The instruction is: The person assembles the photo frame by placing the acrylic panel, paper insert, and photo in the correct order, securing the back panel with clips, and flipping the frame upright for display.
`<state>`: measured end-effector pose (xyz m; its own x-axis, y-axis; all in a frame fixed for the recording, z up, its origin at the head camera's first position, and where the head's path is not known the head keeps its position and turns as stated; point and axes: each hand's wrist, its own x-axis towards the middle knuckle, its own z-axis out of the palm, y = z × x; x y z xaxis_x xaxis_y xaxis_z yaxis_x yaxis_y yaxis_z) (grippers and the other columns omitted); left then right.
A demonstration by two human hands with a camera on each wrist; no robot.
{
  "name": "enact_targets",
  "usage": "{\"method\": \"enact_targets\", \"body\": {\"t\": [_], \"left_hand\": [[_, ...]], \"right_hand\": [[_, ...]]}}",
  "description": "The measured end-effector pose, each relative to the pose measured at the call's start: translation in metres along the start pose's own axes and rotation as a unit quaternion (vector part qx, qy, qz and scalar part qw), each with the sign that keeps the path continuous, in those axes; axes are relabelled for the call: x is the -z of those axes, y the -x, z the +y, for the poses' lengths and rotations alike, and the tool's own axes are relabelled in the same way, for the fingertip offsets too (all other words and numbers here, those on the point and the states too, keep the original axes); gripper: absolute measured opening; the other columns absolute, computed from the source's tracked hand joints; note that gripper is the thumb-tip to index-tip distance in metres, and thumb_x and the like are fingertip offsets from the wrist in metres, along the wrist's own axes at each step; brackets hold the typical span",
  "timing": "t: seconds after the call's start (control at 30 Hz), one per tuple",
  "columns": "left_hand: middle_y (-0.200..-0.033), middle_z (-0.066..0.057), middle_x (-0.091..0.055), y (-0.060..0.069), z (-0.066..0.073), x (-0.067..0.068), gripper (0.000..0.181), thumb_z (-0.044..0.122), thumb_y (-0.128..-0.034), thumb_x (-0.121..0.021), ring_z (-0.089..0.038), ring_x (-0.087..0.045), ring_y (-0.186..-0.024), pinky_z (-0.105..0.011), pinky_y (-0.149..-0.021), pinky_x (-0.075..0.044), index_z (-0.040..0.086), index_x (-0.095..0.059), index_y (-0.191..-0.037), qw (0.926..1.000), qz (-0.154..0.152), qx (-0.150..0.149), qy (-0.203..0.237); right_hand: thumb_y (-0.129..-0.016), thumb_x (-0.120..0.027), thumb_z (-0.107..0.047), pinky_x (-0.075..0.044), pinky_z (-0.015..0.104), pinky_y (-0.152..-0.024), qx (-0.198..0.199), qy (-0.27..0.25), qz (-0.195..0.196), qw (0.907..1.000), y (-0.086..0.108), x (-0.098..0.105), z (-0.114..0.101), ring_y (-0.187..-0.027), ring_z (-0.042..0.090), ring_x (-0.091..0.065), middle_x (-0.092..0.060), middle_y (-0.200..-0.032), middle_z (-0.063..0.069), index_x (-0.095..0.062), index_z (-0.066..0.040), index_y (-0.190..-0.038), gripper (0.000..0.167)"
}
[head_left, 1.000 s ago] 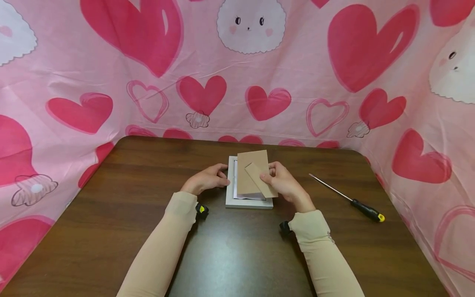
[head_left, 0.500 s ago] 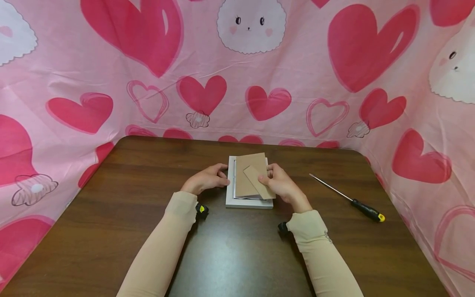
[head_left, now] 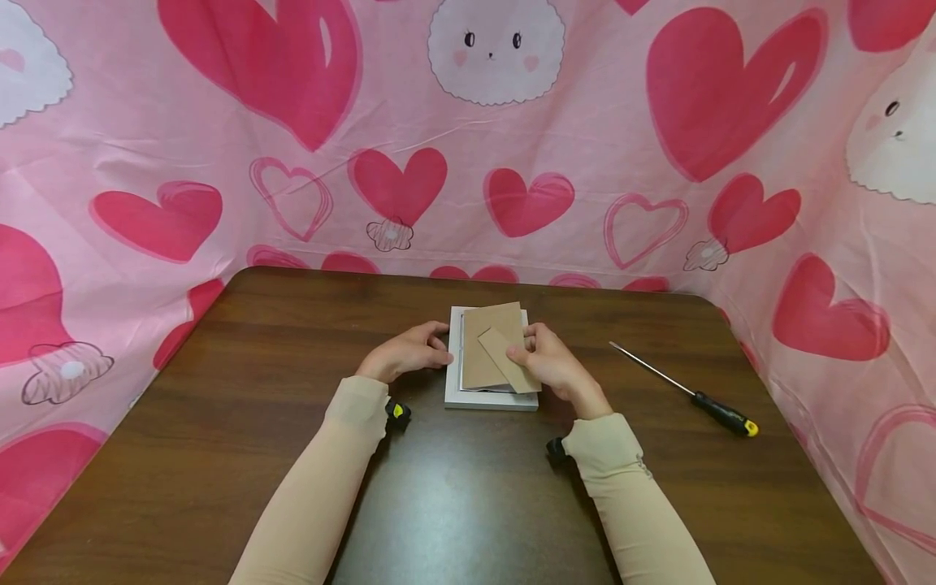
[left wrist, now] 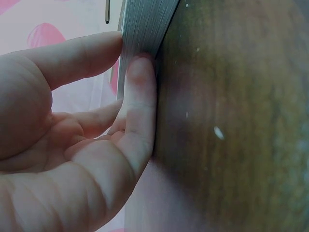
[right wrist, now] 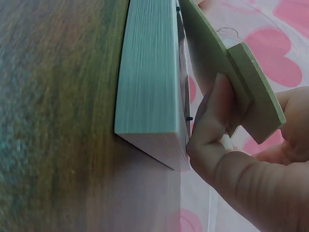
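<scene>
A white picture frame (head_left: 491, 400) lies face down on the table, its recess partly covered. My right hand (head_left: 557, 361) pinches the brown backing board (head_left: 491, 321) by its right side, thumb on the attached stand leg (head_left: 504, 357). The board is slightly askew and tilted over the recess; in the right wrist view a gap shows between the backing board (right wrist: 207, 43) and the frame's side (right wrist: 147, 67). My left hand (head_left: 406, 353) rests against the frame's left edge, with fingertips (left wrist: 141, 72) touching its side in the left wrist view.
A screwdriver (head_left: 720, 412) with a black and yellow handle lies to the right of my right hand. The dark wooden table (head_left: 241, 382) ends at the back and sides against a pink cloth (head_left: 468, 138) printed with hearts.
My right hand has lowered the backing board slightly down and left, closer over the frame's recess, so less white shows beneath it. The left hand has stayed at the frame's edge.
</scene>
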<state>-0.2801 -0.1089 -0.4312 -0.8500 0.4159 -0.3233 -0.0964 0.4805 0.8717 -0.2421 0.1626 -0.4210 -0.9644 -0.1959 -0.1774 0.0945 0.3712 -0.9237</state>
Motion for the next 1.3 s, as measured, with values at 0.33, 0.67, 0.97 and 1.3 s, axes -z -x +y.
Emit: {"method": "enact_targets", "body": {"t": [0.33, 0.67, 0.97, 1.3], "left_hand": [[-0.119, -0.017, -0.061, 0.0005, 0.0017, 0.0000, 0.070, 0.013, -0.1002, -0.071, -0.027, -0.067, -0.107, -0.042, -0.102, -0.053, 0.002, -0.037, -0.160, 1.0000, -0.001, 0.001, 0.004], [-0.119, -0.017, -0.060, -0.0005, 0.0012, -0.0009, 0.070, 0.011, -0.1001, -0.071, -0.029, -0.069, -0.110, -0.045, -0.105, -0.052, 0.002, -0.037, -0.160, 1.0000, -0.005, 0.004, 0.006], [-0.118, -0.017, -0.060, -0.0015, -0.0001, -0.0014, 0.070, 0.011, -0.1001, -0.070, -0.028, -0.069, -0.109, -0.044, -0.104, -0.053, 0.001, -0.036, -0.161, 0.9999, -0.002, -0.001, 0.010], [-0.118, -0.017, -0.060, 0.0009, 0.0019, -0.0011, 0.071, 0.012, -0.0997, -0.071, -0.028, -0.069, -0.109, -0.045, -0.104, -0.052, 0.001, -0.037, -0.160, 1.0000, -0.001, -0.001, 0.009]], "right_hand": [[-0.105, -0.065, -0.010, -0.053, 0.028, -0.075, 0.002, 0.044, 0.011, 0.9990, 0.0003, -0.0013, -0.0009, -0.088, 0.021, -0.065, -0.064, -0.105, 0.019, -0.042, 0.012, -0.139, 0.046], [-0.103, -0.069, -0.013, -0.051, 0.032, -0.080, 0.000, 0.091, 0.029, 0.9954, 0.0033, -0.0028, -0.0018, -0.098, 0.027, -0.061, -0.064, -0.111, 0.021, -0.046, 0.011, -0.139, 0.049], [-0.101, -0.072, -0.020, -0.052, 0.035, -0.082, -0.001, 0.143, 0.049, 0.9885, 0.0035, -0.0058, -0.0030, -0.099, 0.028, -0.061, -0.064, -0.110, 0.019, -0.049, 0.008, -0.140, 0.054], [-0.099, -0.073, -0.028, -0.052, 0.040, -0.080, 0.016, 0.232, 0.064, 0.9704, 0.0048, -0.0058, -0.0051, -0.089, 0.026, -0.063, -0.066, -0.099, 0.014, -0.056, 0.007, -0.137, 0.054]]}}
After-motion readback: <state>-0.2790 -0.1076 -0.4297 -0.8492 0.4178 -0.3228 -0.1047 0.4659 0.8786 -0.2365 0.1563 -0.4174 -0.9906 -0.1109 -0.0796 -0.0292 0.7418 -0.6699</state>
